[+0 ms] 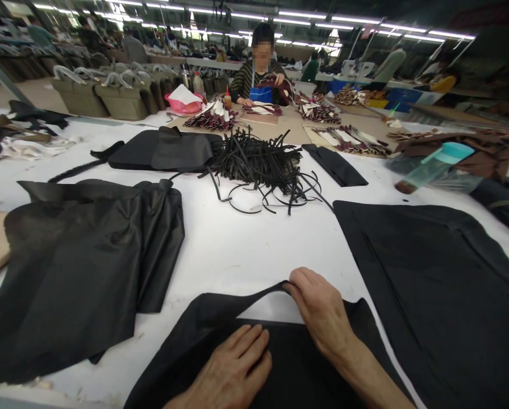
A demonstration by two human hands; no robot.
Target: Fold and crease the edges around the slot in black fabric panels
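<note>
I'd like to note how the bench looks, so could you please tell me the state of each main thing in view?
Near black sheet, far edge raised
Left hand, resting palm-down on that sheet
Right hand, gripping its raised edge
Left-side black material, rumpled
Right-side black sheet, spread out, creased
Black strips, heaped in a tangle
Turquoise-topped bottle, lid on
Olive bags, upright in rows

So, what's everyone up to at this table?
Someone has both hands on black material: the right hand pinches a raised edge, while the left hand lies on a nearer part. Beyond sits a tangled pile of black strips, with black pieces on either side of the hands. Farther back, another person holds a maroon piece.
</note>
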